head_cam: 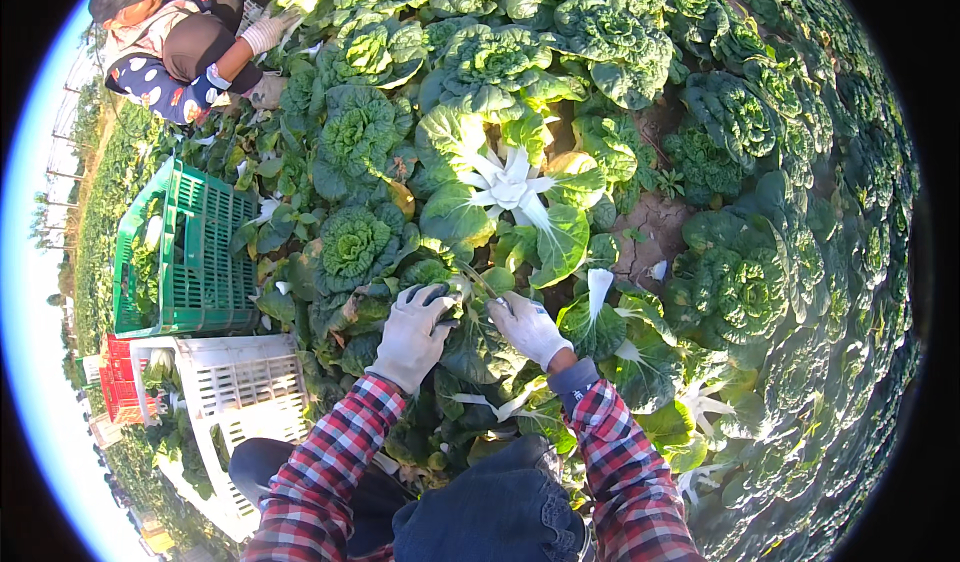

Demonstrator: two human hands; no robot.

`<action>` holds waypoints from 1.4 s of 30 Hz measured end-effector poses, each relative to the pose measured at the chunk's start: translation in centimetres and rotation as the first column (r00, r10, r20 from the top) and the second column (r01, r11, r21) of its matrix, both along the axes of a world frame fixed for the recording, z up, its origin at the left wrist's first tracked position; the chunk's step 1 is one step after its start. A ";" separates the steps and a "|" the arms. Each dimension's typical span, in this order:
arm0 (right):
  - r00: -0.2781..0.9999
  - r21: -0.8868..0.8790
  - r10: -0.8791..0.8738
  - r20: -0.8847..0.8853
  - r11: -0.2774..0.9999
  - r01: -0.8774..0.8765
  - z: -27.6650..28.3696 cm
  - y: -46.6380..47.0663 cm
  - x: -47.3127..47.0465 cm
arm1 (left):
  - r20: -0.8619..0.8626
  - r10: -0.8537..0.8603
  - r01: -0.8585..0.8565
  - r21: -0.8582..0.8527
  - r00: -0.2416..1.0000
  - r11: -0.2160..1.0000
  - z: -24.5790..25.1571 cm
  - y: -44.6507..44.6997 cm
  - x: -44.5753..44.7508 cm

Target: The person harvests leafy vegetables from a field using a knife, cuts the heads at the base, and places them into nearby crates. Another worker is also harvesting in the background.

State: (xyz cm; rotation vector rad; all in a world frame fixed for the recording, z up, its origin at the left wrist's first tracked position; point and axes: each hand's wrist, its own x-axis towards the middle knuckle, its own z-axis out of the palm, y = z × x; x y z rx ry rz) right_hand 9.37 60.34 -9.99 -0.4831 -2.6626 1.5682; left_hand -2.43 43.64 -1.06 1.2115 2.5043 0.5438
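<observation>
My left hand (415,333), in a white glove with dark fingertips, is at a low leafy green plant, its fingers curled around part of it; what they hold is hard to make out. Just to the right, my right hand (527,329), also gloved, grips a thin knife (480,280) whose blade points up and left towards the plant. Beyond both hands lies a cut base of leafy greens with white stalks (512,185) and spread outer leaves. A loose leaf with a white stalk (598,292) rests right of my right hand.
A green plastic crate (214,247) and a white plastic crate (244,374) holding greens stand at left, with a red crate (120,382) farther off. A co-worker (180,52) crouches at upper left. Rows of leafy heads (354,241) grow around, with bare soil (651,236) between some.
</observation>
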 end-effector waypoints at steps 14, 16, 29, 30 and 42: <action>0.997 0.219 0.073 -0.017 0.973 -0.067 -6.3 -3.3 1.0 | 0.025 0.106 -0.107 0.041 0.994 0.993 -2.2 -1.7 1.4; 0.994 0.226 0.107 0.007 0.968 -0.106 -6.8 -3.1 0.7 | 0.018 0.118 -0.119 0.030 0.993 0.992 -2.2 -1.7 1.5; 0.966 0.090 0.259 0.003 0.962 -0.258 -10.4 -2.8 -0.5 | 0.022 0.268 -0.268 -0.016 0.963 0.963 -2.5 0.2 1.0; 0.956 0.197 0.292 -0.028 0.939 -0.281 -10.8 -3.0 -0.7 | -0.013 0.258 -0.258 0.006 0.966 0.966 -2.6 0.5 0.8; 0.918 -0.333 0.086 0.387 0.942 0.052 -6.9 -5.2 -1.7 | -0.133 0.229 -0.236 -0.040 0.964 0.971 -3.0 0.6 0.9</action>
